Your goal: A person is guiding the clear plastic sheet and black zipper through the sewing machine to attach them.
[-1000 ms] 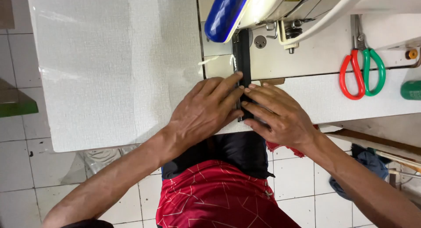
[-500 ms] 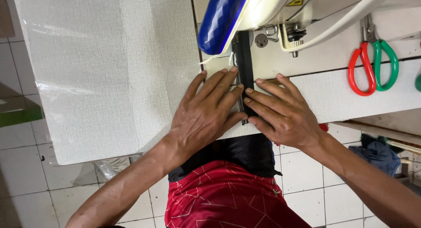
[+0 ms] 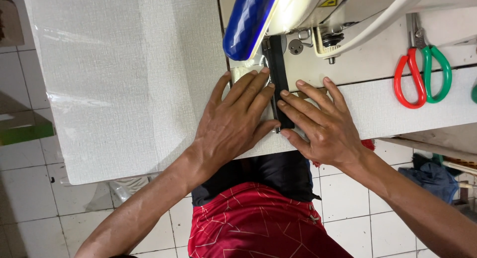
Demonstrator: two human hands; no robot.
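Note:
A narrow black fabric strip (image 3: 279,74) runs from under the sewing machine (image 3: 303,12) toward me across the white table (image 3: 119,79). My left hand (image 3: 233,121) lies flat on the table with its fingers spread, pressing the strip's left edge. On the strip's right side, my right hand (image 3: 320,121) rests with fingers extended, and its fingertips touch the black fabric. The strip's near end is hidden between my two hands. The machine's blue-fronted head (image 3: 248,22) hangs over the strip's far end.
Scissors with one red and one green handle (image 3: 422,72) lie on the table to the right. More black fabric (image 3: 278,173) hangs off the table's front edge over my red shorts (image 3: 258,223). Blue cloth (image 3: 435,178) sits low right. White tiled floor lies below.
Both hands have slid forward along the strip toward the machine's needle area. The camera view has shifted, so the table and the scissors sit lower in view.

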